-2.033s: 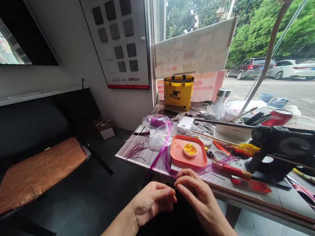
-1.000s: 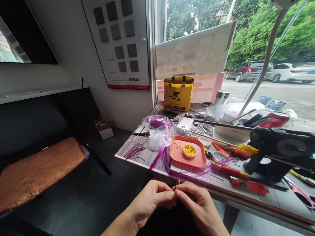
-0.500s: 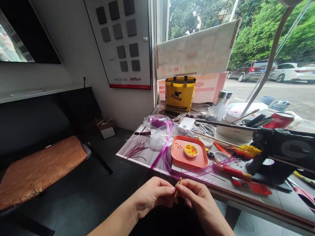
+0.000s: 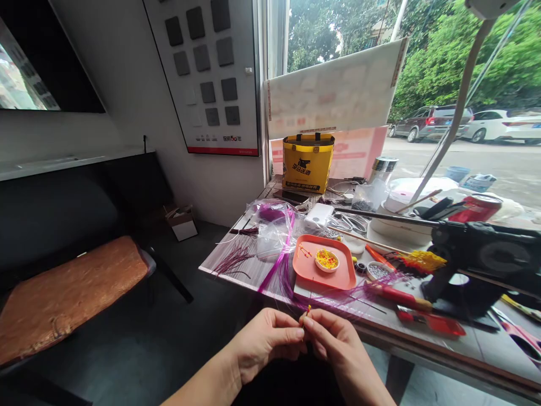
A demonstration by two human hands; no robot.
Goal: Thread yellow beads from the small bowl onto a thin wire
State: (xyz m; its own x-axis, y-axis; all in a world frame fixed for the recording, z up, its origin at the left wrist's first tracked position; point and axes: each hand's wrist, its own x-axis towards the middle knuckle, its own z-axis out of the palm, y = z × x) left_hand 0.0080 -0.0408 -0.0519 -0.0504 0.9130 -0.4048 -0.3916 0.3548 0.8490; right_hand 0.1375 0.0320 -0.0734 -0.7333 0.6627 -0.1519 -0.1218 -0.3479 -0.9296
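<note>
In front of the table's near edge, my left hand [image 4: 268,341] and my right hand [image 4: 336,341] meet with fingertips pinched together. Between them is a small thin yellow-and-red piece [image 4: 309,308], its tip poking up above the fingers; the lower part is hidden. Both hands are closed. Just beyond, an orange tray [image 4: 302,275] holds a small white dish [image 4: 327,269] full of yellow and red bits [image 4: 327,259]. A few similar little pieces [image 4: 304,251] lie on the tray's left side. Purple strands [image 4: 276,273] spread beside and in front of the tray.
Clear plastic bags [image 4: 273,239] and dark red strands [image 4: 232,260] lie to the left. On the right are a dish of grey beads [image 4: 378,270], red-handled tools [image 4: 401,296], a black clamp-like device [image 4: 477,259] and scissors [image 4: 518,332]. A yellow bag [image 4: 307,163] stands behind.
The yellow lower end that showed between my fingers is now covered by them. My hands stay together in nearly the same place; the view has shifted slightly.
</note>
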